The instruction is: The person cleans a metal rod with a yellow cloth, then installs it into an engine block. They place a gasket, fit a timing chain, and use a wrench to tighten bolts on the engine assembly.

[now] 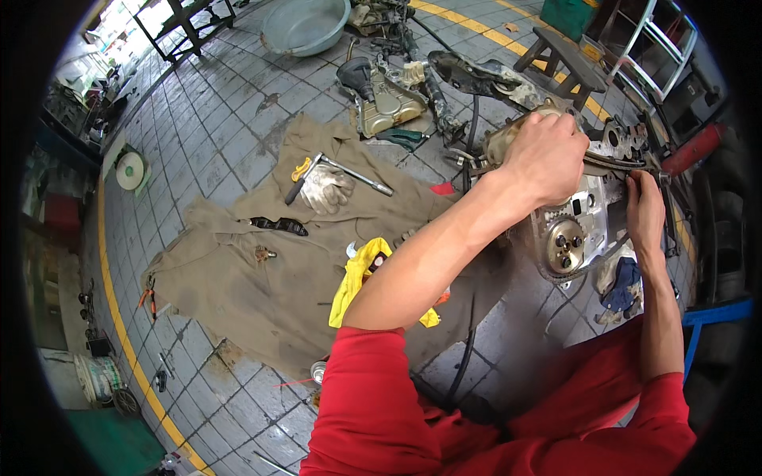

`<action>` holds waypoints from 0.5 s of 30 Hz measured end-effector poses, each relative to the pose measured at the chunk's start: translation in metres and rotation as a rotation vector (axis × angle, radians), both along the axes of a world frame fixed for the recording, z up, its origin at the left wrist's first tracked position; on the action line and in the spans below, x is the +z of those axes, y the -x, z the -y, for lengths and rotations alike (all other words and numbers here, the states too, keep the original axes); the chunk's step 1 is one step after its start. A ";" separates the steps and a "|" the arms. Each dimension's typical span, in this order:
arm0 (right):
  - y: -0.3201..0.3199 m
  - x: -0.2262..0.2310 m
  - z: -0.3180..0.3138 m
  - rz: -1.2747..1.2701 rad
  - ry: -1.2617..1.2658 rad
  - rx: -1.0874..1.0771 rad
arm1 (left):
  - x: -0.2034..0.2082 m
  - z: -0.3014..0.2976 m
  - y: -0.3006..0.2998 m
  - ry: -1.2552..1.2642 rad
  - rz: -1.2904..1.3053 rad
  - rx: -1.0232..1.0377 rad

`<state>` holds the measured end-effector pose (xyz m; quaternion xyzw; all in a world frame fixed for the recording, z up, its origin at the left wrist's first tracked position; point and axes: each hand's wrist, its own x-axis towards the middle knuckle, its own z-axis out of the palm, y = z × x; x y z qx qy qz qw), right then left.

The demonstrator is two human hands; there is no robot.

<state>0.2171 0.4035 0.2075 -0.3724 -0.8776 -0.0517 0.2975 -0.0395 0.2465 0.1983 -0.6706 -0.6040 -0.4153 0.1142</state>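
You are gripping the grey metal engine block at frame right: left hand clenched on top, right hand gripping its edge; engine half dismantled.

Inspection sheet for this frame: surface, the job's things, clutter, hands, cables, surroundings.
Surface: grey tiled floor with yellow lines; a tan cloth is spread on it.
Job's things: engine assembly, metal cover and round gear part showing.
Clutter: T-handle wrench and work glove on the cloth, yellow rag, pliers, second engine part.
Hands: left hand closed on top of the engine assembly; right hand at its right edge, grip unclear.
Cables: black hose on the floor.
Surroundings: grey basin, wooden stool, metal rack.
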 end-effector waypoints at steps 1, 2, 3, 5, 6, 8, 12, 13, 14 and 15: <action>0.000 0.000 0.000 -0.002 0.000 0.000 | 0.000 -0.001 0.000 -0.003 0.003 -0.003; 0.000 0.000 0.000 -0.005 0.000 0.001 | 0.000 -0.001 0.000 -0.006 0.005 -0.005; -0.001 -0.001 -0.001 0.026 0.008 -0.038 | 0.000 -0.002 -0.001 -0.001 0.009 -0.011; -0.001 -0.001 -0.006 0.076 0.020 -0.110 | 0.002 -0.005 -0.002 0.007 0.007 -0.017; -0.001 -0.001 -0.008 0.102 0.025 -0.147 | 0.002 -0.005 -0.002 0.009 0.010 -0.016; 0.003 0.000 -0.009 0.123 0.052 -0.169 | 0.002 -0.004 -0.001 0.017 0.009 -0.006; -0.002 -0.003 -0.012 0.025 0.028 -0.018 | 0.000 0.001 0.000 0.031 0.001 0.003; -0.012 -0.002 -0.017 0.017 -0.033 0.012 | 0.006 -0.001 -0.003 0.059 -0.004 -0.011; -0.014 -0.007 -0.020 -0.005 -0.091 0.063 | 0.007 -0.003 -0.003 0.099 -0.015 -0.014; -0.015 -0.009 -0.024 -0.004 -0.071 0.059 | 0.006 -0.003 -0.002 0.100 -0.017 -0.010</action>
